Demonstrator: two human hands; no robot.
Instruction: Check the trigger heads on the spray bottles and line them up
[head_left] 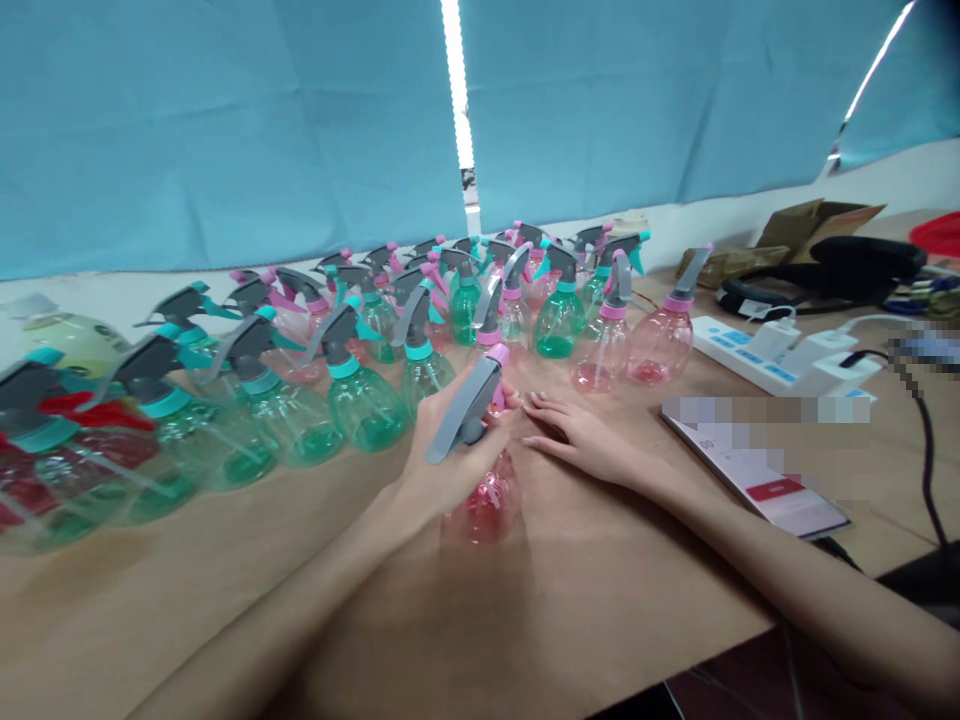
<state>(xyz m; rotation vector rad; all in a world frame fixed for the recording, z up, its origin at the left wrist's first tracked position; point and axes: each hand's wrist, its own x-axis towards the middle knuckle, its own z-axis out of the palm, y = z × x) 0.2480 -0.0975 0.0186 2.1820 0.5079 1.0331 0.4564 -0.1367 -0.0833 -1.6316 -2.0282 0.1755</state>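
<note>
My left hand (457, 450) is wrapped round the neck of a pink spray bottle (487, 505) near the middle of the table. The bottle has a grey spray head with a pink nozzle, and its see-through pink body shows below my palm. My right hand (581, 435) lies low over the tabletop just right of that bottle, fingers stretched towards it and holding nothing. Whether those fingertips touch the bottle, I cannot tell. Behind my hands stand a green spray bottle (367, 405) and a second pink spray bottle (600, 350), among several more in rows.
A white power strip (750, 355) with plugged-in chargers lies at the right, behind a phone (757, 470) with its screen lit. Black headphones (817, 280) and an open cardboard box (814, 228) are farther back. A blue curtain (300, 130) hangs behind the wooden table (420, 630).
</note>
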